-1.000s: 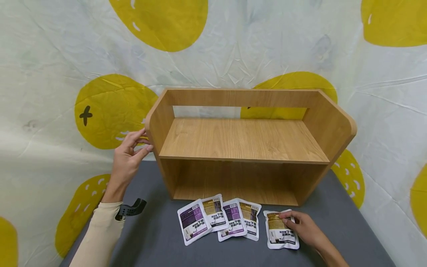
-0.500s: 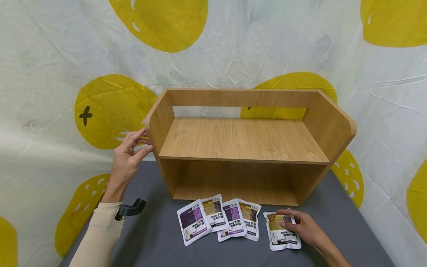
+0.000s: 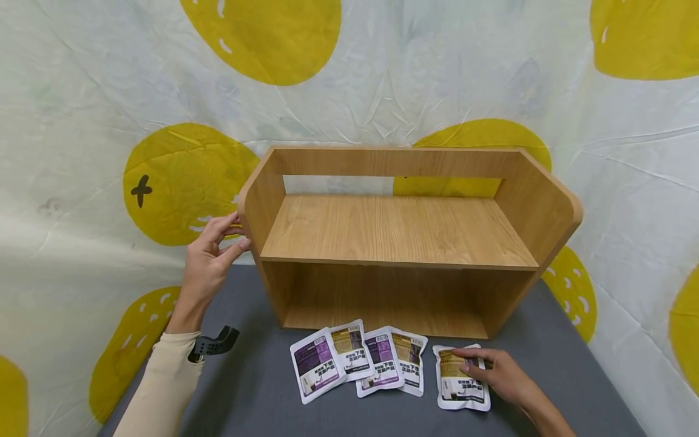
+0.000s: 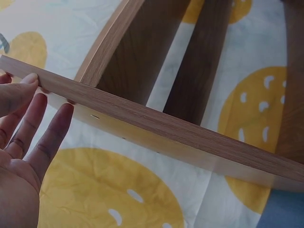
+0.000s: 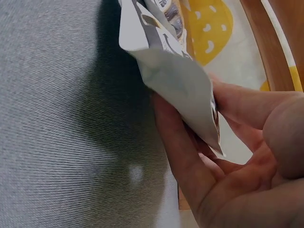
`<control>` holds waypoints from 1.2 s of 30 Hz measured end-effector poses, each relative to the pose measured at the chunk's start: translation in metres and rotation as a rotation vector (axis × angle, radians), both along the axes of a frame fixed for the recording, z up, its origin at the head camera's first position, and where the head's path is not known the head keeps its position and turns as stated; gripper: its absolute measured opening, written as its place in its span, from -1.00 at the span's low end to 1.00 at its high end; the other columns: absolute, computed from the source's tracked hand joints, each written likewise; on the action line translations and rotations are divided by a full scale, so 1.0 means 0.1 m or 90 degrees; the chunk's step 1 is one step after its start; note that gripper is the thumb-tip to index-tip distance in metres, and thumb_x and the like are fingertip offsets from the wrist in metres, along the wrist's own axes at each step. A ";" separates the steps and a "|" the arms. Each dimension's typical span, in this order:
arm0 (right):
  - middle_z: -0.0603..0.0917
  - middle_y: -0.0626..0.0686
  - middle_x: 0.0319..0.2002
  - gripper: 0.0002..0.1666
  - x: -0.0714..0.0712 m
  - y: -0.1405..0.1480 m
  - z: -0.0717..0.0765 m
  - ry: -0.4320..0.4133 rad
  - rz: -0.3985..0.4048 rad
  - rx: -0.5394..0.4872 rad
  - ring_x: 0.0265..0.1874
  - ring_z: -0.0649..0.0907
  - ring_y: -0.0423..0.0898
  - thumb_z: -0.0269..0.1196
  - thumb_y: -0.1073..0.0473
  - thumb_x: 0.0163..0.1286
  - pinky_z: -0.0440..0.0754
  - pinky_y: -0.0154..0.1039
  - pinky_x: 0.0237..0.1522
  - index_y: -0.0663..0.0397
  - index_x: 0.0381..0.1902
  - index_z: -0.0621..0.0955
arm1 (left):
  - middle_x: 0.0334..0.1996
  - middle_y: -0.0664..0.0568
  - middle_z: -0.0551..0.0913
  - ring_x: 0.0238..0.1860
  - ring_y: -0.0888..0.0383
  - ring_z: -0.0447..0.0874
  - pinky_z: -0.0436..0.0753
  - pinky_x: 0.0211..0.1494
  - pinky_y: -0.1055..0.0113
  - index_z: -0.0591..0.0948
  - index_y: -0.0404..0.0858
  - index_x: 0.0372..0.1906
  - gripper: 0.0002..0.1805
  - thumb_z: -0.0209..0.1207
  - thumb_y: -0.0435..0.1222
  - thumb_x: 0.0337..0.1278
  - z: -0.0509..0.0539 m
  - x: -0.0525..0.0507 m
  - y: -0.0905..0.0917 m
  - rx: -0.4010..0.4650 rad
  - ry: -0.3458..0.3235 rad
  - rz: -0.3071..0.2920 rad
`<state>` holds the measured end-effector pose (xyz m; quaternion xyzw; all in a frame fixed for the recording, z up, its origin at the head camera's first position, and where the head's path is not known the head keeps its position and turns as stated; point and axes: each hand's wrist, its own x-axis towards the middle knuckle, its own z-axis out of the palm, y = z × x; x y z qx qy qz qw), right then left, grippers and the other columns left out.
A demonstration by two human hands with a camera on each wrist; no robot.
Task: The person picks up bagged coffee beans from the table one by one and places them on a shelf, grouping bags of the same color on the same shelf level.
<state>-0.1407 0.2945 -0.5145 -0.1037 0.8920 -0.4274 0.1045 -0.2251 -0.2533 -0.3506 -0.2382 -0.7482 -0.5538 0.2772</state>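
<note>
A white-edged pouch with a brown-and-white label [image 3: 461, 391] is in my right hand [image 3: 503, 375], to the right of the other pouches. In the right wrist view, the thumb lies on one face of this pouch [image 5: 178, 78] and fingers on the other, pinching it. My left hand [image 3: 209, 258] touches the left side panel of a two-tier wooden shelf [image 3: 398, 230]. In the left wrist view, that hand [image 4: 23, 142] has its thumb at the panel's edge [image 4: 142, 114] and its fairly straight fingertips against the outer face.
Two purple-labelled pouches [image 3: 317, 364] and two brown-labelled ones [image 3: 412, 358] lie fanned and overlapping before the shelf. Everything stands on a dark grey table [image 3: 246, 388]. Behind hangs a pale cloth [image 3: 349, 109] with yellow shapes.
The right hand's pouch has shifted very slightly, a little right and then back left, with the fingers adjusting on it. The left hand and shelf stay where they were.
</note>
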 end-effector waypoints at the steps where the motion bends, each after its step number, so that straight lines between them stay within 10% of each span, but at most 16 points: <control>1: 0.73 0.05 0.10 -0.57 0.00 0.00 0.01 -0.004 0.001 -0.002 0.10 0.56 -0.34 0.38 0.00 0.37 0.54 -0.37 0.08 0.01 0.14 0.73 | 0.17 0.00 0.52 0.08 0.14 0.62 0.73 0.00 0.45 0.49 -0.23 0.42 -0.28 0.23 -0.68 0.15 0.00 0.00 0.00 0.000 -0.001 0.001; 20: 0.62 0.26 0.22 -0.46 0.04 0.02 0.34 -0.092 -0.043 -0.071 -0.10 0.57 -0.10 0.38 0.08 0.39 0.62 -0.36 -0.21 0.17 0.26 0.63 | 0.21 -0.02 0.53 0.08 0.13 0.63 0.74 -0.01 0.44 0.49 -0.24 0.42 -0.28 0.22 -0.70 0.14 -0.01 -0.01 0.00 0.004 0.007 -0.010; 27: 0.69 0.00 0.13 -0.55 0.08 -0.03 0.48 -0.014 -0.024 -0.121 -0.16 0.62 -0.31 0.36 0.14 0.40 0.66 -0.36 -0.21 0.22 0.18 0.67 | 0.21 -0.05 0.52 0.08 0.12 0.63 0.74 0.00 0.43 0.48 -0.24 0.42 -0.28 0.22 -0.70 0.15 -0.01 -0.01 -0.01 0.012 0.003 -0.018; 36: 0.69 -0.21 0.01 -0.52 0.12 -0.09 0.72 -0.062 0.019 -0.241 -0.24 0.75 -0.12 0.28 0.27 0.46 0.80 -0.16 -0.26 0.33 0.28 0.56 | 0.21 -0.04 0.53 0.08 0.12 0.63 0.74 -0.02 0.44 0.48 -0.28 0.42 -0.29 0.21 -0.71 0.14 0.00 -0.01 0.00 0.020 0.008 -0.030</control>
